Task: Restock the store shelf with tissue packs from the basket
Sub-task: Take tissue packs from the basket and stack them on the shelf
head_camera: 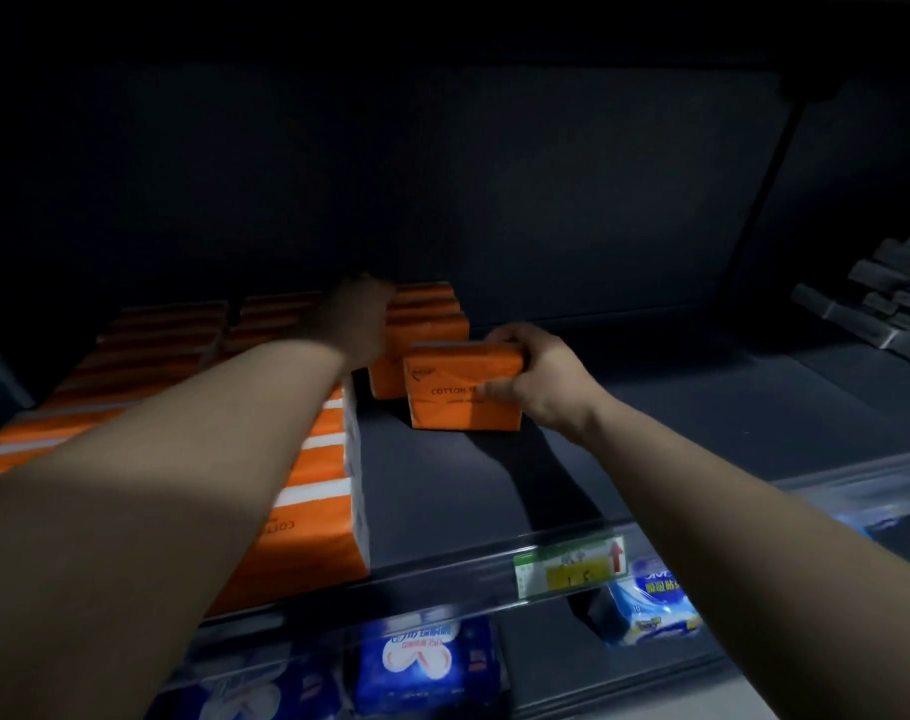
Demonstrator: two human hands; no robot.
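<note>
While it stands on the dark shelf (650,407), the glossy orange tissue pack (460,389) sits boxy. The right hand (538,379) has its grip closed around the pack's right end. The left hand (357,324) reaches far over the stacked packs (312,459), grip unclear.

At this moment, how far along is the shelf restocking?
Partly done. Rows of orange tissue packs already fill the left of the dark shelf. In hand: the right hand sets an orange "COTTON" pack upright beside them, the left hand on the back packs. Left: the shelf's bare right side. The basket is out of view.
</note>
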